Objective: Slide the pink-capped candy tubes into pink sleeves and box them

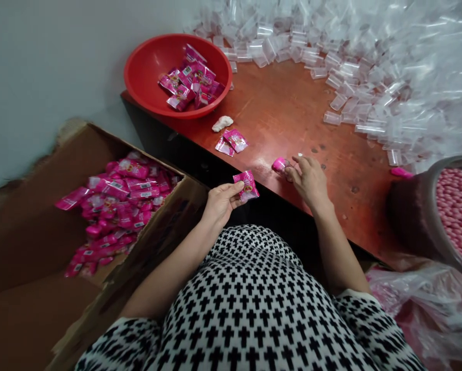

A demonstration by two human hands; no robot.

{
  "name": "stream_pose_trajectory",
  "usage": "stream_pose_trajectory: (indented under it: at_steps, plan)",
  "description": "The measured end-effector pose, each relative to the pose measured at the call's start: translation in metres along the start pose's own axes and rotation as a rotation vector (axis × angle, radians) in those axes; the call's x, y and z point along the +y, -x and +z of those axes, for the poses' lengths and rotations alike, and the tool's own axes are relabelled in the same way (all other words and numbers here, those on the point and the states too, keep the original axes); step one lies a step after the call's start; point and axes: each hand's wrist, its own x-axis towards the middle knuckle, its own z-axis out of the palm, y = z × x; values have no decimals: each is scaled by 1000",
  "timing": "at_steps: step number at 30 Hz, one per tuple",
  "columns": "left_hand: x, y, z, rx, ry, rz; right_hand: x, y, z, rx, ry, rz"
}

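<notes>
My left hand (pixel 223 203) pinches a small pink foil packet (pixel 247 186) between thumb and fingers, just off the table's front edge. On the table, my right hand (pixel 311 180) has its thumb and a finger on a small clear plastic tube with a pink cap (pixel 279 164), which lies on its side. The other fingers of that hand are partly spread, and part of the tube is hidden behind them. Two more pink packets (pixel 236 140) lie overlapping on the table to the left, beside a lumpy white piece (pixel 222 123).
A red bowl (pixel 138 87) holds pink packets at the back left. Clear plastic tubes (pixel 354 67) are heaped across the back right. A bucket (pixel 412 216) of pink balls stands at right. An open cardboard box (pixel 18 288) with wrapped pink items (pixel 118 196) is at left.
</notes>
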Motion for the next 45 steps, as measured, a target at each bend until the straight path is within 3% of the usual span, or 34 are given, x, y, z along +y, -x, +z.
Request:
stream_pose_trajectory:
  at_steps: [5, 8, 11, 13, 15, 18, 22, 29, 36, 40, 45]
  plan:
    - [2, -7, 2, 71, 118, -24, -6, -7, -7, -118, 67, -74]
    - [2, -13, 6, 97, 196, -34, -9, -10, -9, -262, 119, 5]
    - [1, -17, 12, 126, 279, -53, -9, -5, -6, -289, 68, 117]
    - [0, -20, 17, 149, 331, -69, -13, 4, -2, -237, -114, 194]
    - [0, -20, 20, 157, 372, -72, -25, 19, 0, -211, -444, 292]
    - [-1, -20, 25, 144, 417, -38, -51, 44, 0, -270, -975, 429]
    - [-4, -18, 30, 92, 449, -6, -81, 65, 4, -301, -1268, 516]
    - [-10, -14, 37, 22, 428, 42, -89, 65, 18, -259, -1371, 561]
    - [-7, -9, 43, 9, 333, 60, -90, 62, 20, -314, -1455, 555]
    - [-4, -10, 41, -61, 272, 108, -87, 59, 23, -333, -1475, 571]
    - [-2, -12, 40, -175, 191, 180, -86, 58, 23, -261, -1395, 514]
